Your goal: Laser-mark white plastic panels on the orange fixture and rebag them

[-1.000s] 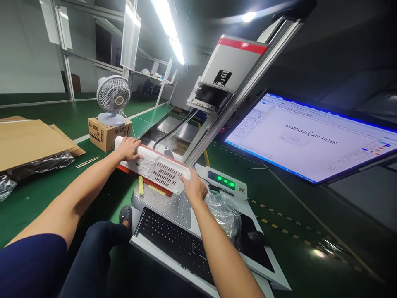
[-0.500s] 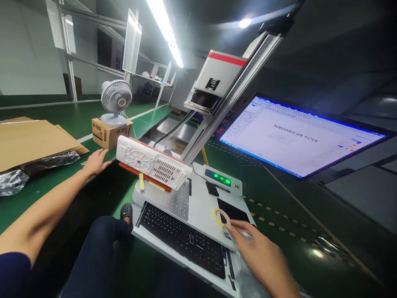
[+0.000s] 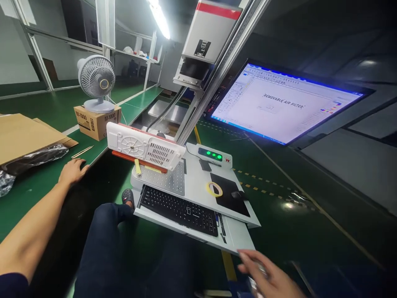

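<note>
in the head view, the left hand (image 3: 72, 170) is resting palm-down at the left of the frame, its fingers apart and touching the green tabletop (image 3: 96, 151) just beside the thin sticks (image 3: 82, 152). the right hand (image 3: 269, 275) is showing at the lower right, blurred, with its fingers curling together on glossy material (image 3: 254, 284); the form of that material is too blurred to tell. the two hands are staying well apart.

the white vented housing (image 3: 125, 142) is standing on its long side left of centre, leaning slightly, above the orange fixture (image 3: 122, 157). neither hand is touching it. a yellow piece (image 3: 137, 167) is projecting below, over the perforated plate (image 3: 173, 182).

the keyboard (image 3: 180, 211) is lying in the lower centre. the tape roll (image 3: 209, 190) is overlapping the left side of the black mat (image 3: 228, 203), and the mouse (image 3: 238, 194) is sitting at the mat's right. the indicator panel (image 3: 213, 155) is showing green lights.

the monitor (image 3: 279, 120) is displaying "removable air filter" at the right. the fan (image 3: 97, 78) is standing on the carton (image 3: 99, 124) at the upper left.
</note>
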